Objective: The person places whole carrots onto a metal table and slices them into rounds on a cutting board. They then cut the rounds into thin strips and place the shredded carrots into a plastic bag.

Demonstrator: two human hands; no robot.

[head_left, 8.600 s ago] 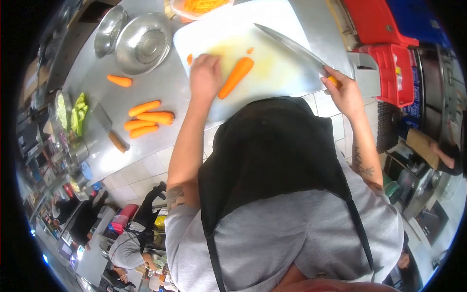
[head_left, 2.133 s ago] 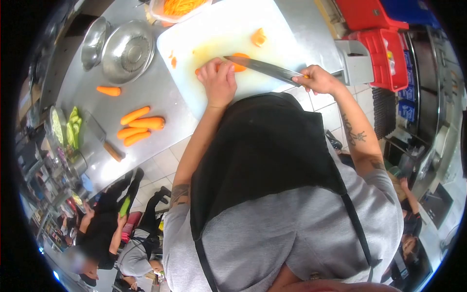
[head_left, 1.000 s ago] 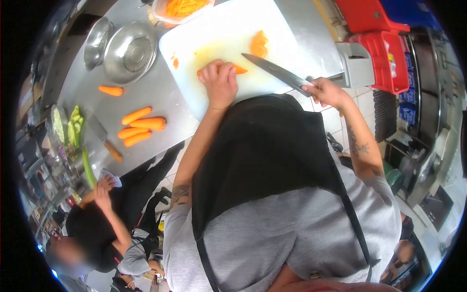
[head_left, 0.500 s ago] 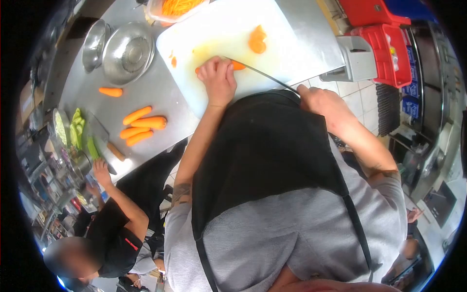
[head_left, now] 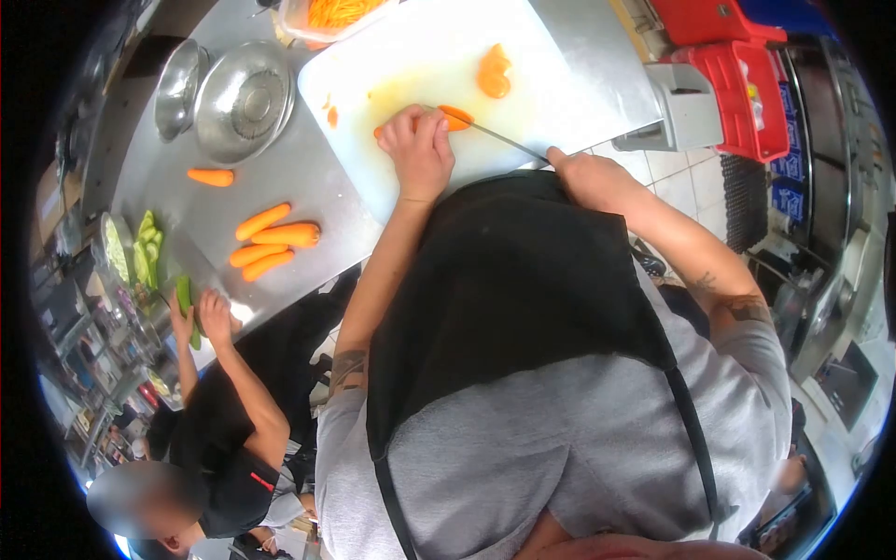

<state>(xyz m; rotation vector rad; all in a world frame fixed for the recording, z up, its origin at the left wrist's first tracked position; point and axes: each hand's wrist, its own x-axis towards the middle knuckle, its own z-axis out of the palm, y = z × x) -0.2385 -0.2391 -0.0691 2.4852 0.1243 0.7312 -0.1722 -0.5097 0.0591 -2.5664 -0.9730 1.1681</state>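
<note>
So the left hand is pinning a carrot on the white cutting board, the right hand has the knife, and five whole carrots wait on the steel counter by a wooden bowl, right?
Not quite: the head view shows metal bowls, not a wooden one. The rest holds: the left hand pins the carrot on the white cutting board, the right hand holds the knife, and five whole carrots lie on the steel counter.

Bare board [head_left: 560,65] right of slices [head_left: 493,73]

Co-worker's hands [head_left: 207,315] now at counter [head_left: 308,187].

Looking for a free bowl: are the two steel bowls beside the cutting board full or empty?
Empty, as far as shows: both steel bowls sit upright on the counter with bare metal insides.
</note>
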